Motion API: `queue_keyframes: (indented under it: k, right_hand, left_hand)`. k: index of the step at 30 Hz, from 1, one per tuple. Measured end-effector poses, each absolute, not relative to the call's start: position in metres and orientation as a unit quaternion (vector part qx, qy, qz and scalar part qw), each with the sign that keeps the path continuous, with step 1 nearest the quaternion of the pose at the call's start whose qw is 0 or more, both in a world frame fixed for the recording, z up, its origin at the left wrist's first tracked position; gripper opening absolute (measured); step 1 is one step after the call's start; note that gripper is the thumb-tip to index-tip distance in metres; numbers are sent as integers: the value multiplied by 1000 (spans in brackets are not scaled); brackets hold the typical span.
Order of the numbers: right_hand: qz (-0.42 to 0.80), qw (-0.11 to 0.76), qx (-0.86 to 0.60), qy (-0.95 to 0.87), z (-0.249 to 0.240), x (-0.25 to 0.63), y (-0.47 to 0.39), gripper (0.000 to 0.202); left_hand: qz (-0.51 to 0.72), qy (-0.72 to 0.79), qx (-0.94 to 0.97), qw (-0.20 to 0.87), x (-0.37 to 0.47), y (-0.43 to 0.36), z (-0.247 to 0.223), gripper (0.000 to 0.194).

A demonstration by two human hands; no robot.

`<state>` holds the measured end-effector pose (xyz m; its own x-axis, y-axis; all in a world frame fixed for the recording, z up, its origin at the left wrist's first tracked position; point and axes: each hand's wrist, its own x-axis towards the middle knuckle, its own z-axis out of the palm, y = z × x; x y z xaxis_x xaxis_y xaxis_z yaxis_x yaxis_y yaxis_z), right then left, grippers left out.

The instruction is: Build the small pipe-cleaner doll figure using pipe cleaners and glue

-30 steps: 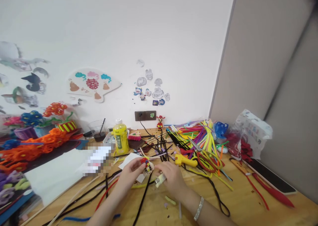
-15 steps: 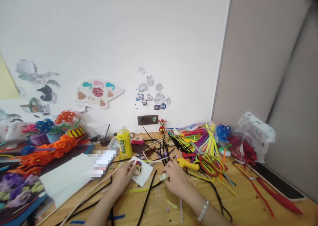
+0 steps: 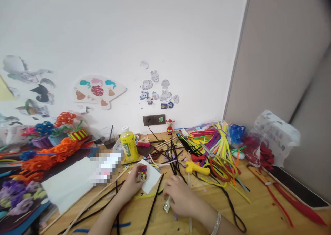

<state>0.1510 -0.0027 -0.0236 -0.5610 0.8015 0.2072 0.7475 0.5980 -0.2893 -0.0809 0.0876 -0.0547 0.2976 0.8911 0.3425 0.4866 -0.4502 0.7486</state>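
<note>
My left hand (image 3: 133, 182) is closed on a small figure (image 3: 143, 174) with a red and blue top and a pale face, held over a white square card (image 3: 152, 180). To its right, my right hand (image 3: 176, 193) is closed round a small pale lighter-like object (image 3: 167, 204), its metallic end pointing down toward the table. Just beyond the right hand lies a yellow glue gun (image 3: 197, 168). Black pipe cleaners (image 3: 155, 200) run over the wood between and around both hands.
A yellow bottle (image 3: 128, 146) stands behind the left hand. Colourful pipe cleaners (image 3: 219, 138) and scissors (image 3: 207, 149) lie at the back right. Fuzzy orange flowers (image 3: 53, 155) and a white sheet (image 3: 67, 185) are at the left. A small red figurine (image 3: 169, 127) stands by the wall.
My left hand has picked up the small figure from the card. My right hand has moved slightly down, and the pale object now tilts downward. The view has shifted slightly.
</note>
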Motion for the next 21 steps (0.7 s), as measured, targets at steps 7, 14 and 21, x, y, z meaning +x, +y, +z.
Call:
queue_keyframes:
  k: [7, 14, 21]
  right_hand:
    - [-7, 150, -446, -882, -24, 148, -2, 15]
    - [-49, 152, -421, -893, -20, 147, -5, 8]
    - [-74, 180, -405, -893, -24, 144, -3, 10]
  left_hand:
    - [386, 447, 749, 300, -80, 88, -60, 54]
    - [379, 481, 739, 281, -76, 84, -59, 55]
    - [392, 523, 718, 240, -75, 83, -51, 48]
